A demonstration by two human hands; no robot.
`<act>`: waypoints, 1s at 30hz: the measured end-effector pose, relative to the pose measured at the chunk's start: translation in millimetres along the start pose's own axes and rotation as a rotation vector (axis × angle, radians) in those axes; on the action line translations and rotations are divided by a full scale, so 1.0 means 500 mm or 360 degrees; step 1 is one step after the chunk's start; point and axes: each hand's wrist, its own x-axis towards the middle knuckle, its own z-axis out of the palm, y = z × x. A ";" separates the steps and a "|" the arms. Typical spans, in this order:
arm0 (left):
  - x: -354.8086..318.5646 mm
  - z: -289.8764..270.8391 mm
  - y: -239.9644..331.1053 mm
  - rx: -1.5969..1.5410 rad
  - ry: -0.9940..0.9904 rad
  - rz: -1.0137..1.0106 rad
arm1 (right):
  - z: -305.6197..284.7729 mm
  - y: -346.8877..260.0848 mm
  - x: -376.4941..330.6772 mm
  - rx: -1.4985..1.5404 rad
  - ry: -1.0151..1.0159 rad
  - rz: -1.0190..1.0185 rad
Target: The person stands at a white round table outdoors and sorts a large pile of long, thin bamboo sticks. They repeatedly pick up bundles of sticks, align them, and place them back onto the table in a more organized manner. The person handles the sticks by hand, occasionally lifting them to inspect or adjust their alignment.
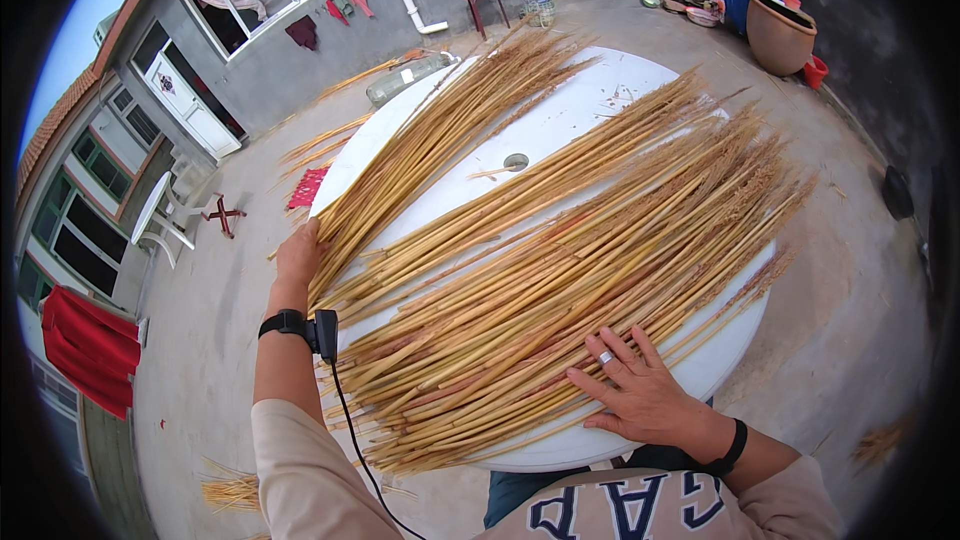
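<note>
Long, dry sorghum stalks with feathery brown seed heads lie across a round white table (628, 72), their cut ends toward my left. At the left edge, my left hand (298, 252) is closed around the cut ends of a separate bundle of sorghum stalks (440, 140); its fingertips are partly hidden. A thinner row of stalks (520, 195) lies in the middle. Closest to me is a wide, thick spread of stalks (560, 290). On its near edge rests my right hand (640, 390), palm down with fingers spread, wearing a ring.
The table has a small centre hole (516, 161). A large glass bottle (410, 78) lies on the ground beyond it, near a red stool (485, 6). A big clay pot (780, 35) stands back right. More stalks (232, 490) lie on the ground at lower left.
</note>
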 end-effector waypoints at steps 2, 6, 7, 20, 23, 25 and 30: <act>-0.001 -0.001 -0.009 0.0043 -0.0071 0.0011 | -0.003 -0.004 0.002 -0.0004 -0.0028 0.0022; -0.005 -0.004 -0.003 0.0056 -0.0089 -0.0050 | -0.011 -0.007 0.004 -0.0021 -0.0036 0.0048; -0.008 -0.003 -0.010 0.0040 -0.0083 -0.0069 | -0.010 -0.008 0.005 -0.0022 -0.0028 0.0048; -0.074 -0.051 -0.047 -0.0174 0.0106 -0.0144 | -0.001 -0.009 -0.002 -0.0060 0.0106 0.0030; -0.089 -0.072 -0.026 -0.0371 0.0164 -0.0133 | 0.007 -0.003 -0.006 -0.0045 0.0143 0.0002; -0.098 -0.090 0.004 -0.0647 0.0206 -0.0066 | 0.009 -0.002 -0.005 -0.0024 0.0158 -0.0012; -0.183 -0.179 0.238 -0.0941 -0.0101 0.0347 | 0.030 0.006 -0.008 0.0005 0.0249 -0.0039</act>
